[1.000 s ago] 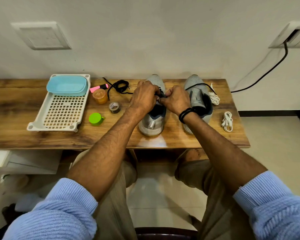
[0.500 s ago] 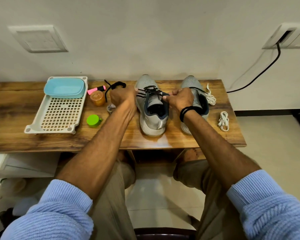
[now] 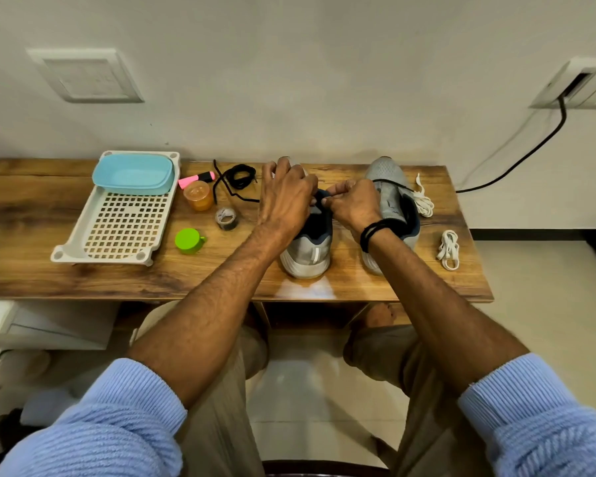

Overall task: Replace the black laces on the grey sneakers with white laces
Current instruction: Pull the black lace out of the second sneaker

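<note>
Under both hands, near the middle of the brown wooden worktop [image 3: 31, 218], stands the left grey mesh sneaker [image 3: 307, 253], its heel towards the person. The left hand [image 3: 284, 197] lies curled over the front and lacing of this sneaker; its fingers hide what they hold, so I cannot tell whether it grips anything. The right hand [image 3: 353, 204] meets it at the dark collar, thumb and forefinger pinched narrowly on a short black lace end [image 3: 321, 201]. A black band [image 3: 372, 232] circles the right wrist.

Just beyond the right hand stands the right grey mesh sneaker [image 3: 386, 187], with a thin black lace strand [image 3: 389, 182] across its top. Further right of that hand lie a bundled white lace [image 3: 424, 201], touching this sneaker, and a second bundled white lace [image 3: 448, 249], apart from it.

Left of the left hand lies a loose coiled black lace [image 3: 236, 177], then a small grey tape roll [image 3: 226, 218], an orange translucent cup [image 3: 197, 195], a pink highlighter pen [image 3: 197, 178] and a round green cap [image 3: 188, 241]. Furthest left sits a white perforated plastic tray [image 3: 80, 228] with a pale blue oval tub [image 3: 133, 173] on its far end.
</note>
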A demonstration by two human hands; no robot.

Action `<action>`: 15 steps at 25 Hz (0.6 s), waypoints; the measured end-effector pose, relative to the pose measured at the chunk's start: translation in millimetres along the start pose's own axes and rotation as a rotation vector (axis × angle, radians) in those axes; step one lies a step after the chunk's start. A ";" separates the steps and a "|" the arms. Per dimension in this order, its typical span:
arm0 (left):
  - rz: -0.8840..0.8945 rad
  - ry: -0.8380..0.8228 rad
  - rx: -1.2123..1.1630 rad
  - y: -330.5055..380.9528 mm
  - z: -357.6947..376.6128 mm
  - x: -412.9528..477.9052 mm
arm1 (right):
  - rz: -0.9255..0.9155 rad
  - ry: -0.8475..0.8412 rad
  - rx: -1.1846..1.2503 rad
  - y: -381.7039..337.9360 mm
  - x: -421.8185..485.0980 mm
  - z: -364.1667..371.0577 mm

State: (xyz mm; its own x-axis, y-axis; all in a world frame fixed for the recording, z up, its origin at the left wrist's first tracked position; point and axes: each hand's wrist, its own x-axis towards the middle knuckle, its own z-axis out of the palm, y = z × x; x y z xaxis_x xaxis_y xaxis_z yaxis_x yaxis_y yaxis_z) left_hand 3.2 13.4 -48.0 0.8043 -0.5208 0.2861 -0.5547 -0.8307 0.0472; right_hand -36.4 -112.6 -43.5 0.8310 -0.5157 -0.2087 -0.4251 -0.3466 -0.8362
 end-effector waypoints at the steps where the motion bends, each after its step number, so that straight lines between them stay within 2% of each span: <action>1: -0.002 0.009 0.028 -0.2 -1.3 0.0 | -0.001 -0.006 0.002 -0.5 -0.6 0.1; 4: -0.028 -0.021 0.068 2.0 0.4 -3.3 | 0.001 0.009 -0.007 -0.8 -2.2 0.8; 6: -0.175 0.004 -0.033 4.9 0.1 -4.4 | 0.010 0.053 -0.015 -1.0 -2.3 -0.3; 7: -0.363 0.040 -0.125 4.1 -1.2 -3.4 | 0.012 0.080 -0.018 -1.3 -2.3 -2.0; 9: -0.902 0.115 -0.454 -2.7 -11.2 -0.4 | 0.011 0.101 -0.020 -2.2 -2.2 -5.2; 10: -1.110 0.123 -0.626 -5.1 -13.2 -1.1 | 0.005 0.094 -0.033 -2.9 -2.6 -6.2; 11: -1.210 0.125 -0.696 -2.3 -13.9 -3.3 | -0.002 0.087 -0.055 -3.4 -3.4 -6.8; 12: -1.170 0.137 -0.661 4.3 -16.3 -6.8 | -0.007 0.084 -0.073 -3.7 -4.1 -6.9; 14: -0.754 0.293 -0.427 15.8 -13.7 -13.4 | -0.011 0.090 -0.076 -3.5 -4.4 -7.1; 15: -0.540 0.297 -0.316 19.3 -10.4 -14.6 | -0.012 0.090 -0.068 -3.2 -4.2 -7.4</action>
State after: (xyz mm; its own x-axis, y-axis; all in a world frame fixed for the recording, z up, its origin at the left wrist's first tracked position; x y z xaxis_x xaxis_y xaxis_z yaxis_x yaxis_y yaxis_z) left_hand -21.4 7.0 -41.4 0.9178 0.0630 0.3920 -0.1648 -0.8379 0.5204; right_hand -41.2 -115.2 -36.1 0.8017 -0.5786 -0.1498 -0.4412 -0.4038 -0.8014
